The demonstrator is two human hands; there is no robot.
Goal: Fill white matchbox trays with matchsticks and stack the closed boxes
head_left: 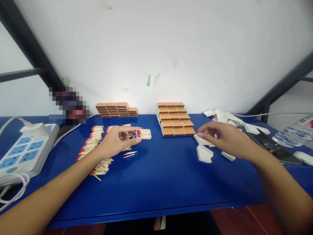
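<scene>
My left hand point(117, 139) pinches a small white matchbox tray point(149, 137) between thumb and fingers at its left end. Red-headed matches point(145, 132) lie inside the tray. Loose matches point(91, 143) are spread in rows under and beside this hand, with a few strays point(129, 153) just below it. My right hand point(221, 135) hovers over white paper trays point(204, 154), its fingers curved and slightly apart from the thumb, with nothing visible between them. Its fingertips are close to the right end of a stepped stack of matchboxes point(174, 125).
A lower stack of matchboxes point(117, 111) stands by the wall at left. More white trays point(227, 117) are heaped at right, near a dark flat device point(271, 147), a plastic bottle point(293, 132) and a white mouse point(303, 158). A power strip point(26, 153) with cables occupies the left side.
</scene>
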